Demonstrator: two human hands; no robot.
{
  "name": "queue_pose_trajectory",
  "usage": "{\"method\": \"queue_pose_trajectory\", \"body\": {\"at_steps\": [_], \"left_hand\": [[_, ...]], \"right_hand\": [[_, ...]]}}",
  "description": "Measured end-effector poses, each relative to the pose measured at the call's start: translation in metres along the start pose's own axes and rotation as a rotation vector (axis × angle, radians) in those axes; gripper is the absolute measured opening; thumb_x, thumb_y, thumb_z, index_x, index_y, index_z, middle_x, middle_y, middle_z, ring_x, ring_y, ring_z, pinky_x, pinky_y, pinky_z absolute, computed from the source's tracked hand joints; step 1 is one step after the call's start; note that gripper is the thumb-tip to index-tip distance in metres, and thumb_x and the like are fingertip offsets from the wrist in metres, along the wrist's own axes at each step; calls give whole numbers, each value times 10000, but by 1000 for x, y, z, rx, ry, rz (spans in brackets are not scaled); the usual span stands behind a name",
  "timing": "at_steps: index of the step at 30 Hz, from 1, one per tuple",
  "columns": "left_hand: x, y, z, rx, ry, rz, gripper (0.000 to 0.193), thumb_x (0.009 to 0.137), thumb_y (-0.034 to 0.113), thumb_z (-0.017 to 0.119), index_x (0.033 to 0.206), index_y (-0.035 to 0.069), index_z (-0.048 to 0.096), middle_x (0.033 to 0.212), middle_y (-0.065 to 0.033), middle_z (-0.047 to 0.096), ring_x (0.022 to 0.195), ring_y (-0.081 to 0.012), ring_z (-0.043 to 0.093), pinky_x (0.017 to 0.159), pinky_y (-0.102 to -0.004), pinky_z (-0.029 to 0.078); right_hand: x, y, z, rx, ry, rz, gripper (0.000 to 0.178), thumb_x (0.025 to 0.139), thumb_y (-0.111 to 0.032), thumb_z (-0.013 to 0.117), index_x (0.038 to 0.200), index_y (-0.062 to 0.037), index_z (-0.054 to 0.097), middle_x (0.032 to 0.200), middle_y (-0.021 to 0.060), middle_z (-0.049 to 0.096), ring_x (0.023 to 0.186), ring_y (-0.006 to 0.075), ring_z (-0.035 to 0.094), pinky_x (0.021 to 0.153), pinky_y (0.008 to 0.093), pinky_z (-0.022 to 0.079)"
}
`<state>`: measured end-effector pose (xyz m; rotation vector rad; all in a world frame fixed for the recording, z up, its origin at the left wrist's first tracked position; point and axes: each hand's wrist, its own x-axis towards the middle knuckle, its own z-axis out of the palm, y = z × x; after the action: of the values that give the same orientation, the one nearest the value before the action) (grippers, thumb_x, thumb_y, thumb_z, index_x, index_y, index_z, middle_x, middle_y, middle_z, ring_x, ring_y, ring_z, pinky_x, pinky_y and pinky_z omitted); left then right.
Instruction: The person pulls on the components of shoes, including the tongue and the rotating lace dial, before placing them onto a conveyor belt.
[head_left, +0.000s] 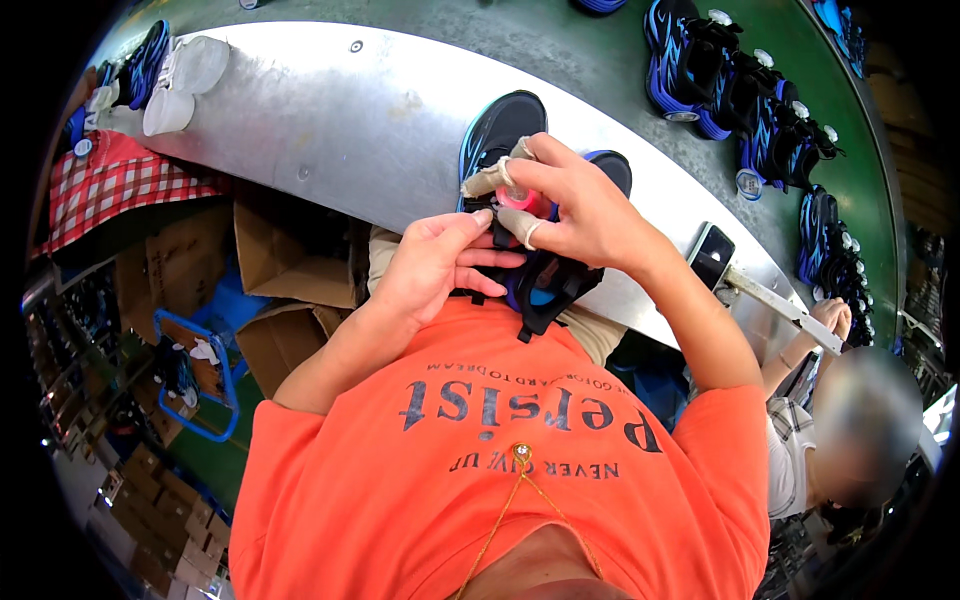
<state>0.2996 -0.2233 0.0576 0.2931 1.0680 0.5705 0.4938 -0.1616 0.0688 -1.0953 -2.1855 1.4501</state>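
Observation:
A black and blue sports shoe [508, 122] lies on the metal table edge in front of me, and the toe of another such shoe [612, 172] shows behind my right hand. My right hand [585, 215], with pale cots on several fingertips, is closed around a small pink round object [522, 202] whose kind I cannot make out. Thumb and forefinger of my left hand [435, 262] pinch a black strap [484, 212] just beside it; its other fingers lie over the shoe's dark upper. A loose black strap end [540, 318] hangs toward my lap.
A phone [711, 254] lies on the metal table [330, 110] to the right, near a metal bar [780, 310]. Finished-looking shoes [705, 75] line the green conveyor beyond. White shoe forms [182, 85] stand far left. Cardboard boxes [290, 255] are below left; a co-worker sits right.

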Motion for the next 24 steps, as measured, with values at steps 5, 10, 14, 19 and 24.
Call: {"method": "queue_pose_trajectory", "body": {"at_steps": [5, 10, 14, 19, 24], "left_hand": [[0, -3, -1, -12, -16, 19, 373, 981, 262, 489, 1158, -58, 560, 1112, -182, 628, 956, -277, 669, 652, -336, 591], [0, -4, 5, -26, -3, 36, 352, 983, 261, 502, 1127, -51, 578, 1058, -191, 652, 951, -279, 677, 588, -318, 600], [1, -5, 5, -30, 2, 27, 348, 987, 254, 496, 1133, -52, 572, 1049, -183, 651, 947, -277, 676, 591, -319, 602], [1, -8, 5, -39, -12, 54, 334, 982, 255, 507, 1116, -42, 581, 1023, -166, 651, 939, -285, 679, 582, -319, 600], [1, -10, 7, -24, -2, 45, 328, 983, 248, 504, 1111, -43, 584, 1020, -165, 651, 933, -291, 681, 569, -314, 598]], "right_hand": [[-9, -1, -5, 148, 107, 11, 403, 783, -100, 672, 1181, -91, 614, 1038, 82, 562, 911, 195, 541, 819, 299, 468], [-14, -1, 3, 18, 153, 73, 386, 813, -123, 688, 1195, -127, 635, 975, 71, 558, 819, 170, 557, 770, 290, 478], [-20, -3, 2, 17, 156, 84, 379, 818, -109, 673, 1194, -134, 635, 960, 76, 560, 826, 193, 586, 763, 310, 484], [-20, -14, 15, -90, 288, 101, 352, 779, -155, 678, 1123, -89, 647, 902, 120, 566, 843, 303, 590, 752, 362, 494], [-24, -10, 16, -52, 292, 27, 386, 793, -67, 649, 1177, -95, 629, 1009, 128, 593, 916, 304, 601, 802, 369, 495]]}}
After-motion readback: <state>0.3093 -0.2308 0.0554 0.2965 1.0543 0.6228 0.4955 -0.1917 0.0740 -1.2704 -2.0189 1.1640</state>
